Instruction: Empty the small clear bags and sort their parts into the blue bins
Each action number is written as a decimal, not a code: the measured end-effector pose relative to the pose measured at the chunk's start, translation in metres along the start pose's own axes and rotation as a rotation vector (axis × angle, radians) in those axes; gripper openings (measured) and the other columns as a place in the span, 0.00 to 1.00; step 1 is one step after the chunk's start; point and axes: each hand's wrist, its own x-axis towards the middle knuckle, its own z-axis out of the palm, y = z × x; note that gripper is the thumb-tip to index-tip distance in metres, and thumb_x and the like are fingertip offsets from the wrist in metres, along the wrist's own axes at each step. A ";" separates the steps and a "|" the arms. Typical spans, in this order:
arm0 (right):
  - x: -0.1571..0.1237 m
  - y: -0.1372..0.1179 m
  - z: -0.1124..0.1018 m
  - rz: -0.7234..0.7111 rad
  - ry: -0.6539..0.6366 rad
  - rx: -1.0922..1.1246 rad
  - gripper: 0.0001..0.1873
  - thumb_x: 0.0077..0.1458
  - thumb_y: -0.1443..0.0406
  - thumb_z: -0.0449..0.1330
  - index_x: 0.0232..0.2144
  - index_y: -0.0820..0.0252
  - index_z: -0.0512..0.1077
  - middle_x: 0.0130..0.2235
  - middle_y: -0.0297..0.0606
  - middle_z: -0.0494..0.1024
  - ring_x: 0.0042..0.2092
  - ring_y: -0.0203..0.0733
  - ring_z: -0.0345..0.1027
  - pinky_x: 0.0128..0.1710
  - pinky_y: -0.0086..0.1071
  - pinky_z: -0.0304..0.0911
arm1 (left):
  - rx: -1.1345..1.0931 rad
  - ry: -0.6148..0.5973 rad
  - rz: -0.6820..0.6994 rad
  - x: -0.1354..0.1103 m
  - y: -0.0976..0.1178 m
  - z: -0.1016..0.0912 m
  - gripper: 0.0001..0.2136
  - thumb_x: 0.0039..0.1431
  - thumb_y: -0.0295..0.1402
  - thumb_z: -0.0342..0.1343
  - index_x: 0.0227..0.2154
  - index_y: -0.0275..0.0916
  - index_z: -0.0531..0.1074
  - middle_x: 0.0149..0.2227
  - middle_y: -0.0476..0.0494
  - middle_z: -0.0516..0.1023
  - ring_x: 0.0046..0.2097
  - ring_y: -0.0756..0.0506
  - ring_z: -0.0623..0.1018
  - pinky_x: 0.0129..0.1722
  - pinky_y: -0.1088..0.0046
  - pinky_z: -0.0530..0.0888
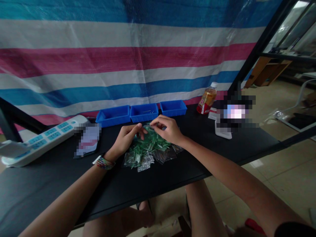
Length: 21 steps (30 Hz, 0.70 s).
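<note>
A heap of small green parts in clear plastic bags (148,148) lies on the black table (49,184) in front of me. My left hand (127,136) rests on the heap's left side, fingers curled and pinched on something too small to name. My right hand (168,128) hovers over the heap's far edge, its fingertips pinched together on a small piece I cannot make out. A beaded bracelet (105,163) sits on my left wrist.
Three blue trays (142,112) stand in a row behind the heap. A white power strip (41,138) lies at the left, a blurred flat item (87,140) beside it. A juice bottle (207,98) and a white object (223,131) stand at the right. A striped tarp hangs behind.
</note>
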 end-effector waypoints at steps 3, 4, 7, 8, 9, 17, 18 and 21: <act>-0.002 0.000 -0.002 -0.129 -0.016 -0.124 0.07 0.71 0.66 0.60 0.42 0.53 0.79 0.46 0.41 0.80 0.45 0.44 0.76 0.48 0.40 0.74 | 0.001 0.022 -0.023 -0.001 0.003 0.000 0.25 0.67 0.56 0.60 0.26 0.39 0.83 0.29 0.39 0.85 0.32 0.42 0.79 0.35 0.67 0.74; -0.003 0.001 -0.002 -0.159 -0.010 -0.152 0.08 0.71 0.67 0.60 0.43 0.53 0.80 0.46 0.41 0.80 0.47 0.44 0.76 0.50 0.40 0.74 | -0.016 0.025 -0.042 -0.001 0.004 0.001 0.22 0.65 0.55 0.63 0.30 0.39 0.84 0.30 0.40 0.85 0.33 0.42 0.79 0.35 0.68 0.73; -0.003 0.005 0.001 -0.237 0.029 -0.205 0.11 0.70 0.71 0.60 0.45 0.53 0.81 0.47 0.41 0.80 0.49 0.43 0.77 0.50 0.39 0.74 | -0.109 0.040 -0.090 -0.002 0.005 0.003 0.19 0.59 0.50 0.70 0.41 0.38 0.83 0.32 0.42 0.86 0.34 0.43 0.81 0.33 0.70 0.73; -0.003 0.006 0.001 -0.260 0.037 -0.209 0.11 0.70 0.71 0.60 0.45 0.53 0.81 0.48 0.40 0.80 0.49 0.43 0.77 0.50 0.38 0.74 | -0.135 0.050 -0.094 -0.002 0.005 0.003 0.19 0.59 0.48 0.71 0.42 0.38 0.82 0.32 0.42 0.86 0.34 0.43 0.82 0.33 0.71 0.73; -0.002 0.007 0.001 -0.280 0.039 -0.207 0.12 0.70 0.72 0.59 0.46 0.53 0.81 0.49 0.40 0.81 0.50 0.42 0.78 0.51 0.38 0.74 | -0.156 0.066 -0.094 -0.002 0.004 0.004 0.18 0.58 0.47 0.71 0.42 0.37 0.81 0.31 0.42 0.86 0.33 0.43 0.82 0.33 0.71 0.74; 0.010 0.024 -0.020 0.032 0.185 -0.228 0.17 0.58 0.77 0.58 0.44 0.58 0.79 0.43 0.39 0.82 0.41 0.41 0.78 0.37 0.32 0.71 | -0.262 0.276 -0.072 0.006 -0.007 -0.003 0.16 0.55 0.40 0.70 0.44 0.38 0.78 0.27 0.48 0.81 0.28 0.47 0.78 0.29 0.73 0.72; 0.010 0.028 -0.022 0.082 0.151 -0.250 0.15 0.57 0.77 0.59 0.42 0.58 0.79 0.42 0.39 0.83 0.41 0.42 0.78 0.39 0.33 0.71 | -0.272 0.307 -0.073 0.007 -0.009 -0.006 0.17 0.55 0.39 0.70 0.44 0.38 0.78 0.27 0.48 0.81 0.28 0.47 0.78 0.29 0.73 0.73; 0.009 0.036 -0.026 0.128 0.006 -0.377 0.10 0.55 0.74 0.64 0.39 0.59 0.78 0.42 0.40 0.83 0.46 0.47 0.77 0.49 0.39 0.71 | -0.279 0.427 -0.107 0.012 -0.016 -0.015 0.18 0.54 0.39 0.70 0.44 0.38 0.77 0.30 0.47 0.83 0.28 0.48 0.80 0.29 0.74 0.74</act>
